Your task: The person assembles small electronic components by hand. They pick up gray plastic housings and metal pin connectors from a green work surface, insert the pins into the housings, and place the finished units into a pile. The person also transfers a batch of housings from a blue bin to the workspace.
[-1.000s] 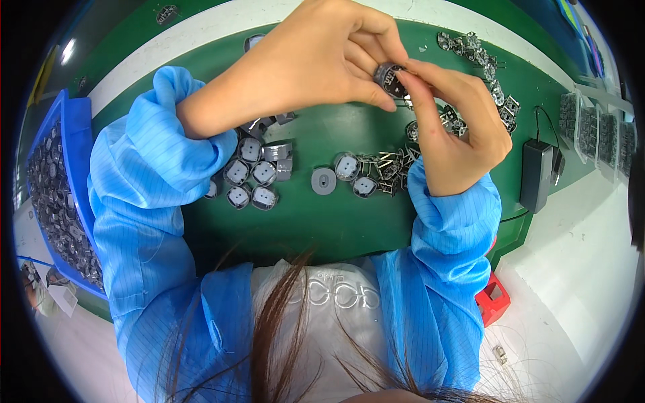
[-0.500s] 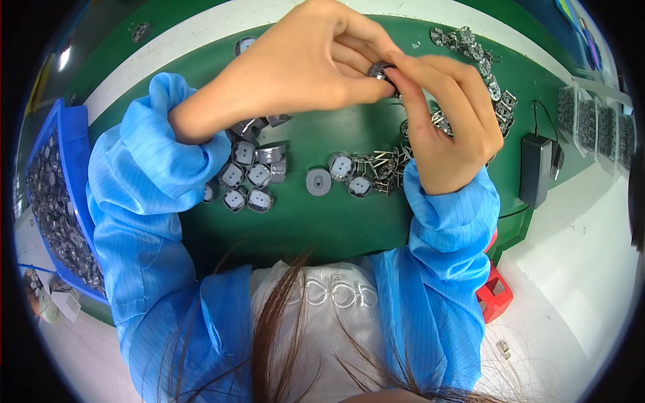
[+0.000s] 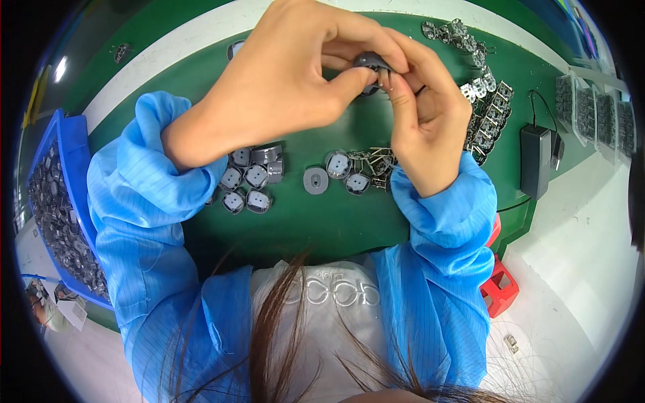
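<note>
Both hands up over the far half of the green table (image 3: 295, 232), meeting at one dark round cap (image 3: 371, 62). Cap is off the table, tilted, partly covered. Left hand (image 3: 292, 77): thumb and fingers pinching the cap, thumb at its near edge, index finger along the top. Right hand (image 3: 430, 104): thumb against the cap's right side, by thin prongs; other fingers curled, tips overlapped, so cannot tell if they pinch too.

Below left forearm: cluster of grey caps (image 3: 256, 176), some with pale faces up, a few on their sides. Middle: flat grey disc (image 3: 316, 180) lying alone. Just right of it, two pale-faced caps (image 3: 337, 164), then a heap of pinned metal parts (image 3: 377, 163) partly behind the right wrist. Past right hand, rows of dark parts (image 3: 494, 117) with metal pins, shinier parts (image 3: 463, 40) trailing up and left from there.

Right edge of table: black box (image 3: 535, 161) with cable; clear trays (image 3: 586, 117) of small parts farther right. Left: blue bin (image 3: 75, 151) full of dark small parts. Red stool (image 3: 500, 289) low right, small piece (image 3: 512, 344) on the floor. Blue sleeves (image 3: 443, 215) on both arms.
</note>
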Demonstrator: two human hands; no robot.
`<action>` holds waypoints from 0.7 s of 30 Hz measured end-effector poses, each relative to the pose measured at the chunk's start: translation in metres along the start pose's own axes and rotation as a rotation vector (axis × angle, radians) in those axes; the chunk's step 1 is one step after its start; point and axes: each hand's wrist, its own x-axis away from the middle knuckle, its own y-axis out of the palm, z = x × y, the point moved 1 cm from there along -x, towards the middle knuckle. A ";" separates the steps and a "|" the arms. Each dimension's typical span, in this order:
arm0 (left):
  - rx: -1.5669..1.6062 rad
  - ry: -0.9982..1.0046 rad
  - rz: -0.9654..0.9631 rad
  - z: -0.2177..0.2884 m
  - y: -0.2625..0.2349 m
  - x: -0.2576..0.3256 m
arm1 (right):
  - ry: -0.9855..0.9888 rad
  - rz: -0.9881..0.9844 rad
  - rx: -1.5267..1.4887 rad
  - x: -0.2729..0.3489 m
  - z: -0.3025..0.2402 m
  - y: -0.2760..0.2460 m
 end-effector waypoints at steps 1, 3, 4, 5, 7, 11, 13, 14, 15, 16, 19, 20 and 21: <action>-0.001 -0.006 -0.005 0.001 -0.001 -0.001 | 0.003 -0.003 -0.019 -0.001 0.000 -0.001; -0.013 -0.001 -0.015 0.000 -0.002 -0.002 | 0.010 -0.008 -0.056 -0.003 0.002 -0.003; -0.024 0.011 -0.022 -0.002 -0.004 -0.003 | 0.001 -0.013 -0.025 -0.003 0.004 -0.005; -0.034 0.023 -0.030 -0.006 -0.006 -0.005 | -0.006 -0.017 0.006 -0.003 0.007 -0.009; -0.101 0.024 0.028 -0.018 -0.019 -0.013 | -0.060 0.035 0.111 -0.011 0.008 -0.023; -0.306 -0.065 0.328 -0.039 -0.066 -0.037 | 0.194 0.085 0.414 -0.016 0.013 -0.075; -0.415 -0.110 0.369 -0.048 -0.082 -0.033 | 0.176 -0.030 0.566 -0.017 0.012 -0.077; -0.498 -0.141 0.409 -0.046 -0.088 -0.031 | 0.148 -0.118 0.652 -0.018 0.007 -0.072; -0.558 -0.157 0.435 -0.054 -0.091 -0.034 | 0.132 -0.193 0.761 -0.016 0.005 -0.069; -0.734 -0.093 0.440 -0.067 -0.096 -0.036 | 0.071 -0.213 0.744 -0.015 0.007 -0.066; -1.296 0.082 0.466 -0.105 -0.117 -0.031 | -0.012 -0.359 0.600 -0.014 0.011 -0.059; -1.344 0.090 0.461 -0.111 -0.119 -0.031 | -0.018 -0.352 0.592 -0.011 0.014 -0.058; -1.393 0.099 0.455 -0.117 -0.121 -0.030 | -0.060 -0.356 0.608 -0.011 0.016 -0.058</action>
